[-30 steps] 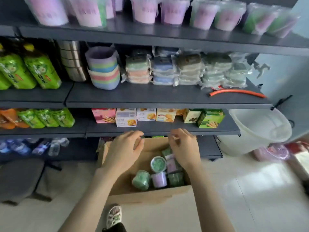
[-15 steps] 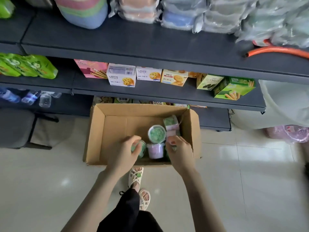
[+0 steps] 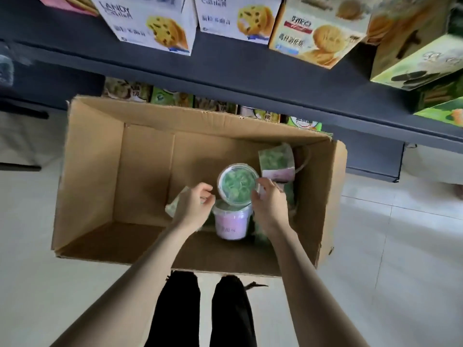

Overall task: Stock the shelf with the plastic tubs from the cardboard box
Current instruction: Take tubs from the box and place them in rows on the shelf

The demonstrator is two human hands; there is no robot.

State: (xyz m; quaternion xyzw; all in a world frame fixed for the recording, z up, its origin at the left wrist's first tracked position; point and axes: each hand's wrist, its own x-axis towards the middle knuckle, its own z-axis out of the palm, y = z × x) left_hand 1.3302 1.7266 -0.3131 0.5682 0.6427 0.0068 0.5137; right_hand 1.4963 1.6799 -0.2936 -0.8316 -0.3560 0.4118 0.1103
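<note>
An open cardboard box [image 3: 95, 171] stands on the floor below the dark shelf [image 3: 250, 78]. Several plastic tubs cluster in its right half: a clear-lidded tub of green filling [image 3: 238, 184], a purple tub [image 3: 231, 225] in front of it, and a tilted green and pink tub [image 3: 275, 161] behind. My left hand [image 3: 194, 209] curls over a green tub [image 3: 172, 206] lying at the left of the cluster. My right hand [image 3: 269, 206] pinches at the right rim of the lidded green tub and hides another tub beneath it.
Biscuit boxes [image 3: 155, 23] line the shelf above the box, with green boxes [image 3: 421, 63] at the right. More packets [image 3: 172, 98] sit on the lowest shelf behind the box. My legs [image 3: 203, 309] stand at its near wall on pale floor tiles [image 3: 400, 259].
The view has dropped and closed in on the box. Both hands went from the box's far rim down into it, onto the tubs.
</note>
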